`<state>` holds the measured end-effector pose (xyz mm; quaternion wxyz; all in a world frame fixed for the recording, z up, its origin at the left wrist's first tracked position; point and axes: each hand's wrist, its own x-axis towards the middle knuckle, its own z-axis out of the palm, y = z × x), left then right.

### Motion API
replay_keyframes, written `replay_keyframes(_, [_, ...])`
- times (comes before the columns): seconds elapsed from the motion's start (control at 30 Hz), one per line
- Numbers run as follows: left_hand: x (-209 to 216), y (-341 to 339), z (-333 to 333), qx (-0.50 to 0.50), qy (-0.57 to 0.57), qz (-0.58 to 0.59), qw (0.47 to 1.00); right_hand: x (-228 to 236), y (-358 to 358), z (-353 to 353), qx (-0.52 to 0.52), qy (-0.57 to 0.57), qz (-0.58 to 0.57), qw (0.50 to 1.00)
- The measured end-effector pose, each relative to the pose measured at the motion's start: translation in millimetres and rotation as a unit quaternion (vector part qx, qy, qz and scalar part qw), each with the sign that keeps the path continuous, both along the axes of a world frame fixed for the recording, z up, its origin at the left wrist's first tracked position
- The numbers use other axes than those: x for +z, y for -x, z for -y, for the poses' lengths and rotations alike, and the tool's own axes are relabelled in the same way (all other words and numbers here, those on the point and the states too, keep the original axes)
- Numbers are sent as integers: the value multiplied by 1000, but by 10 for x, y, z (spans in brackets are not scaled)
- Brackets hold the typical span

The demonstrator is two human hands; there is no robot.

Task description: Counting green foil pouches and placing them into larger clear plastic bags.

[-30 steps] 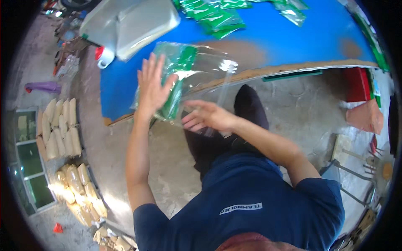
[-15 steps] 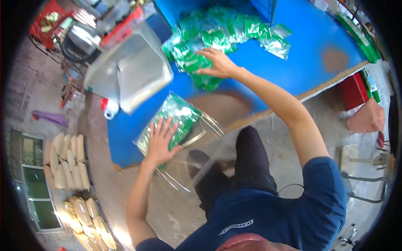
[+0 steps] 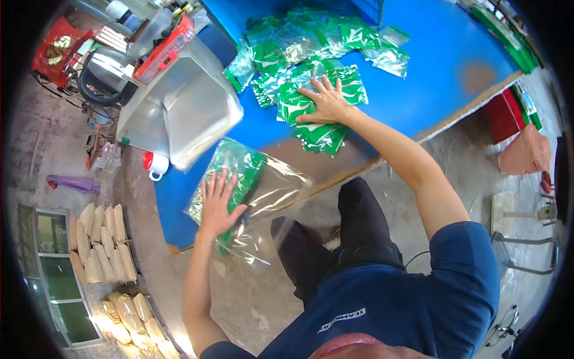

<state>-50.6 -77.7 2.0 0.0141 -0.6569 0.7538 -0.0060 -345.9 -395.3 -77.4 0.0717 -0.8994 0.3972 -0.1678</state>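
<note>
Clear plastic bag (image 3: pixel 278 182) with green-printed packets (image 3: pixel 248 179) inside: located at the front edge of the blue-topped worktable (image 3: pixel 442 84), near the front left corner. The packed part lies on the tabletop; the transparent, unfilled part extends past the front edge, above the person's knee. Film is creased and reflective.

Left hand (image 3: pixel 219 206): palm down on the packed part of the bag, fingers spread wide, thumb pointing away to the right. It presses flat and grips nothing.

Right hand (image 3: pixel 327 107): palm down on the near side of a heap of loose green sachets (image 3: pixel 305 45), fingers likewise spread wide. No grip is observed; the topmost sachets lie flat under the fingers. The heap extends from there toward the far edge, up to a blue plastic crate (image 3: pixel 372 12). A few sachets lie at its right side.

Translucent plastic bin (image 3: pixel 206 110): at the left edge of the worktable, to the left of the heap. White mug (image 3: pixel 157 166) with a red top: just beside the bin, at the left edge; its footing cannot be determined. Tabletop finish: worn brown patch near the front edge, a second toward the right end.
</note>
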Motion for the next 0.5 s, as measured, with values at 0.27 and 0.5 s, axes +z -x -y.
replay_keyframes(0.27, [174,-378,-248,48,-60,24,997,-4,646,-560,56,20,-13,998])
replay_keyframes(0.5, [-21,953,-758,132,239,-294,916,566,806,-1174,47,37,199,978])
